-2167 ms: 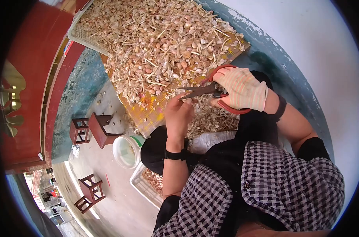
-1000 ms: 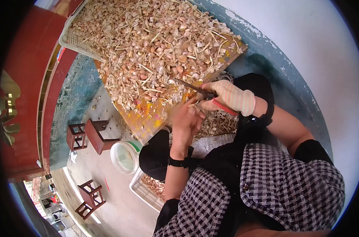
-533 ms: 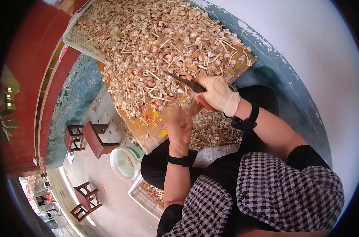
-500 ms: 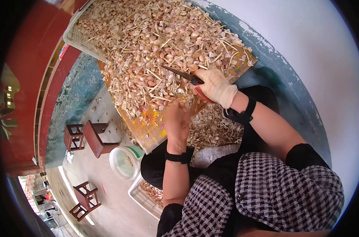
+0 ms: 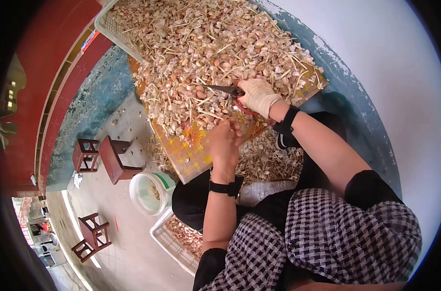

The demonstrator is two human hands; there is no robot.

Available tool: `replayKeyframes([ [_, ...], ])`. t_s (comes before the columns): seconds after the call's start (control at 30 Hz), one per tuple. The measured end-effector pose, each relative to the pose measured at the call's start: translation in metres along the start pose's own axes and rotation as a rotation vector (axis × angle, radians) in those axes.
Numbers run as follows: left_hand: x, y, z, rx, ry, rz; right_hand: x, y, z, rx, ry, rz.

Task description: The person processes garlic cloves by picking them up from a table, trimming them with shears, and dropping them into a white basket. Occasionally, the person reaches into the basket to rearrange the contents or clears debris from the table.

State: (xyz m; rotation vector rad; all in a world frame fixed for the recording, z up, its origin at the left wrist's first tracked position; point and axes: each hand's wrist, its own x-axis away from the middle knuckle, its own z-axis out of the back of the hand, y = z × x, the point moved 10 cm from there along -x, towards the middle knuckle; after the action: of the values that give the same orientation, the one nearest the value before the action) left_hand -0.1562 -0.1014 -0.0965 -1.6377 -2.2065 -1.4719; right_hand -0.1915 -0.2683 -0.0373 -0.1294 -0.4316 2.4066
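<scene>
Garlic cloves and dry stalks (image 5: 201, 53) lie heaped over a yellow patterned board (image 5: 186, 162). My right hand (image 5: 260, 97), in a pale glove, is closed on the red handles of dark scissors (image 5: 224, 89), whose blades point left over the heap. Bare and with bent fingers, my left hand (image 5: 225, 143) is at the near edge of the heap, below the scissors. Its fingertips are pinched together near a thin stalk; whatever they hold is too small to make out.
A white bucket (image 5: 146, 194) stands on the floor beside a white crate (image 5: 169, 242) of garlic. Wooden stools (image 5: 92, 235) and a low bench (image 5: 114, 160) are at the left. Husks (image 5: 273, 157) lie below the board. Another crate (image 5: 116, 34) touches the heap.
My left hand has shifted slightly right and is less blurred. The scissors have moved a little right in view and lie more level. The whole view has shifted somewhat.
</scene>
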Motion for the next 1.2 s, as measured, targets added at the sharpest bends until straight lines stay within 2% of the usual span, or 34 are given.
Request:
replayKeyframes([
  [0.1, -0.004, 0.0, -0.009, 0.105, -0.023, 0.027, 0.01, 0.013, 0.011, -0.293, 0.027, -0.038],
  [0.17, -0.005, -0.001, -0.018, 0.155, -0.054, 0.05, 0.027, 0.006, 0.002, -0.803, -0.103, -0.077],
  [0.23, -0.006, -0.003, -0.027, 0.161, -0.178, 0.021, 0.05, -0.013, -0.001, -1.278, -0.247, -0.134],
  [0.27, -0.006, -0.003, -0.03, 0.14, -0.257, -0.021, 0.061, -0.021, 0.001, -1.233, -0.332, -0.164],
  [0.3, 0.0, -0.001, -0.036, 0.118, -0.337, -0.064, 0.066, -0.025, 0.004, -1.14, -0.324, -0.155],
  [0.37, 0.006, -0.005, -0.025, 0.142, -0.22, -0.069, 0.073, -0.032, 0.007, -0.958, -0.301, -0.132],
  [0.4, 0.012, -0.005, -0.022, 0.153, -0.163, -0.073, 0.072, -0.038, 0.018, -0.761, -0.195, -0.018],
  [0.43, 0.021, 0.001, -0.022, 0.163, -0.104, -0.079, 0.076, -0.042, 0.019, -0.68, -0.202, 0.001],
  [0.5, 0.037, 0.006, -0.023, 0.17, -0.111, -0.082, 0.083, -0.053, 0.024, -0.522, -0.22, 0.04],
  [0.53, 0.036, 0.002, -0.015, 0.169, -0.143, -0.091, 0.086, -0.058, 0.027, -0.49, -0.198, 0.052],
  [0.63, 0.037, -0.007, 0.001, 0.214, -0.236, -0.109, 0.1, -0.073, 0.034, -0.653, -0.276, -0.029],
  [0.67, 0.037, -0.01, 0.005, 0.239, -0.267, -0.115, 0.102, -0.078, 0.038, -0.621, -0.231, 0.002],
  [0.77, 0.061, -0.007, 0.011, 0.35, 0.101, -0.026, 0.111, -0.096, 0.044, -0.561, -0.146, 0.108],
  [0.83, 0.058, -0.011, 0.018, 0.405, -0.028, -0.015, 0.119, -0.112, 0.047, -0.568, -0.148, 0.189],
  [0.87, 0.056, -0.014, 0.023, 0.432, -0.093, -0.009, 0.124, -0.111, 0.047, -0.575, -0.224, 0.12],
  [0.97, 0.064, -0.004, 0.017, 0.518, -0.302, -0.048, 0.131, -0.104, 0.069, -0.711, -0.177, 0.144],
  [1.03, 0.075, 0.006, 0.013, 0.509, -0.261, -0.045, 0.136, -0.092, 0.075, -0.584, -0.267, 0.041],
  [1.1, 0.086, 0.013, 0.012, 0.499, -0.202, -0.056, 0.142, -0.087, 0.079, -0.303, -0.121, 0.183],
  [1.2, 0.096, 0.014, 0.014, 0.453, -0.163, -0.067, 0.165, -0.086, 0.074, 0.038, -0.083, 0.245],
])
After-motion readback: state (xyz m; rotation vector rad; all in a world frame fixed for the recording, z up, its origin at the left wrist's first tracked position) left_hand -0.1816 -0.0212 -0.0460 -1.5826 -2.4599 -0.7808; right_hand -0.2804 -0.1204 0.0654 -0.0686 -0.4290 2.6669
